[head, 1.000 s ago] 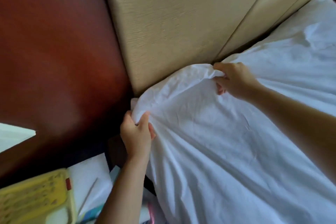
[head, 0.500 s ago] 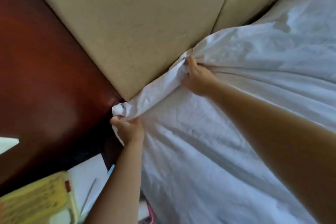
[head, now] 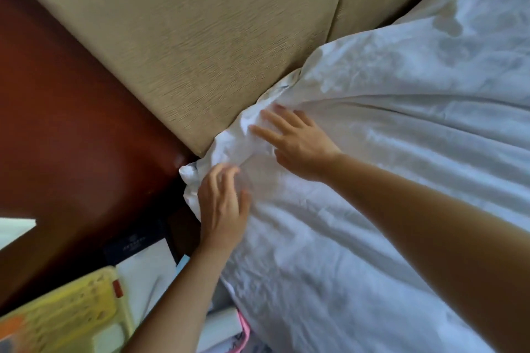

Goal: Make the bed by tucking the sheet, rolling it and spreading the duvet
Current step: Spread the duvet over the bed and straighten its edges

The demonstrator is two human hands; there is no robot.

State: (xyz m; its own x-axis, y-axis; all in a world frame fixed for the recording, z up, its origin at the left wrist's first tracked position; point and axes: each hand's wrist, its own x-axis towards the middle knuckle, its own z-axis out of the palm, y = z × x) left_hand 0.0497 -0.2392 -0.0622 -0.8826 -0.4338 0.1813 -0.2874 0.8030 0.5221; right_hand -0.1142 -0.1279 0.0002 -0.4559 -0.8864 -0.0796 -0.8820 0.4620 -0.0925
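A white sheet (head: 358,186) covers the bed and bunches at the corner where the mattress meets the beige padded headboard (head: 206,37). My left hand (head: 220,209) lies flat on the bunched corner of the sheet, fingers spread and straight. Just beyond it, my right hand (head: 295,137) presses on the sheet near the headboard, its fingers stretched toward the gap. Neither hand grips the cloth. The mattress under the sheet is hidden.
A dark red wooden panel (head: 71,123) runs left of the headboard. Below it, beside the bed, lie a yellow plastic tray (head: 57,318), white papers (head: 143,272), a dark card (head: 132,246) and a pink-edged item (head: 243,332).
Both hands have let go of the sheet edge they were gripping and now lie flat on it. The corner of the sheet has been pushed closer to the headboard.
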